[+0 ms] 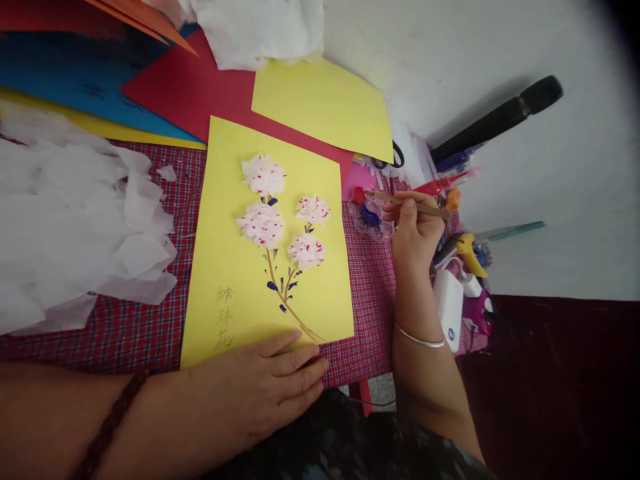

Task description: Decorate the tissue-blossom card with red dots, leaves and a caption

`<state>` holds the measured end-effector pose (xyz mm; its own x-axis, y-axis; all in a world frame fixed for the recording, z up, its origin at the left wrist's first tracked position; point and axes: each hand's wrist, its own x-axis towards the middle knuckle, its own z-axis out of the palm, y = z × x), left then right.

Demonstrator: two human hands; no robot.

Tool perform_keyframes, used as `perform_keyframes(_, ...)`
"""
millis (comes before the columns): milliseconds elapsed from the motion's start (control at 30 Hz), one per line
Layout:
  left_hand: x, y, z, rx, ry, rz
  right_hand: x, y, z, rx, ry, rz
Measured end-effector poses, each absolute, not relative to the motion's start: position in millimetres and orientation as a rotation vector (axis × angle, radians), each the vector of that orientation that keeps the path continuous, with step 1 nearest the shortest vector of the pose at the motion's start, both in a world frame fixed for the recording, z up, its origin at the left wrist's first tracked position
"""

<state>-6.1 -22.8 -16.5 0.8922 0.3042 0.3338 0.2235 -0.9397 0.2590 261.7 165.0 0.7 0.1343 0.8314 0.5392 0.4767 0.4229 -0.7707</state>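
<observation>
- Your left hand (267,383) lies spread over yellow paper (227,257) on the tablecloth (370,283).
- Your right hand (417,230) pinches the brush (433,211), apparently loading red paint (359,195).
- Next, dabbing the 4 flowers (261,225) likely needs lightness.

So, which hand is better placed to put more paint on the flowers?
Probably the right hand: it holds the brush, with the tip by the red paint. The left hand rests flat at the bottom edge of the yellow paper, holding no tool.
</observation>
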Motion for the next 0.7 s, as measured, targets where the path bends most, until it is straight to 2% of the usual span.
perform_keyframes(300, -5.3, -22.2, -19.4, 2.819, 0.397, 0.607, 264.9, 174.0, -11.1, -1.23, -1.589, 0.424)
perform_keyframes(467, -4.9, -24.1, -19.4, 2.833, 0.418, 0.604, 254.0, 156.7, 8.7, -1.17, -1.448, 0.398)
perform_keyframes(700, -5.7, -24.7, -16.9, 2.846, 0.432, 0.556, 219.7, 115.2, 33.6, -0.993, -1.456, 0.555)
